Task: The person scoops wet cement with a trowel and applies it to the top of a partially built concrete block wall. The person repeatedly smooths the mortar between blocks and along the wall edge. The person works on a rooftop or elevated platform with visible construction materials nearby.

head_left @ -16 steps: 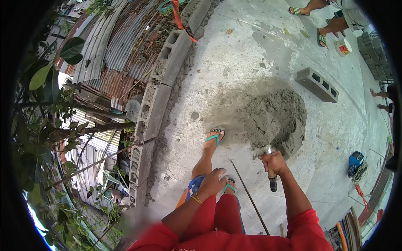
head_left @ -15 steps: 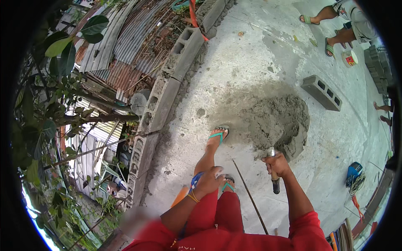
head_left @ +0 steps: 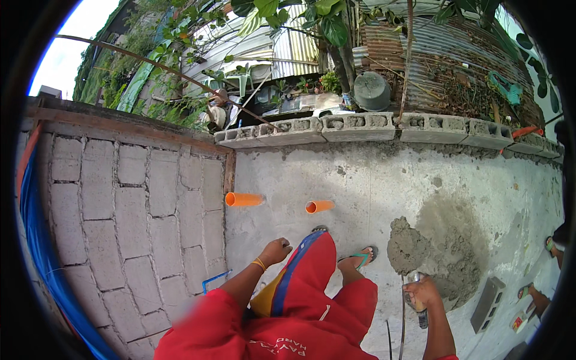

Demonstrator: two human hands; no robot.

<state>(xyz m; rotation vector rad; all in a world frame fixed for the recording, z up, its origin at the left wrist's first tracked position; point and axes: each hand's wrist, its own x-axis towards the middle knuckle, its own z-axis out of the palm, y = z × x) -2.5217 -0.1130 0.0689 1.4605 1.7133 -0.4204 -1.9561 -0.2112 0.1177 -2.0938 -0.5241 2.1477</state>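
Observation:
My right hand (head_left: 422, 291) is wrapped round the handle of a trowel (head_left: 423, 318), whose lower end is dark. A thick clump of wet grey mortar (head_left: 408, 246) sits just beyond that hand and covers the blade. Behind and beside the clump, a larger mortar pile (head_left: 456, 264) spreads over the concrete floor. My left hand (head_left: 275, 251), with a yellow band at the wrist, hangs beside my left thigh. Its fingers are loosely bent and nothing shows in them.
Two orange pipes (head_left: 244, 199) stick up from the floor ahead. A row of hollow blocks (head_left: 354, 128) edges the far side; a block wall (head_left: 120, 228) rises at left. One loose hollow block (head_left: 488, 305) lies at right, near another person's feet (head_left: 536, 299). A thin rod (head_left: 403, 324) is beside my right hand.
My view has turned left, bringing in the block wall and pipes. The trowel now carries a mortar clump in my right hand. My left hand has moved outward from my leg.

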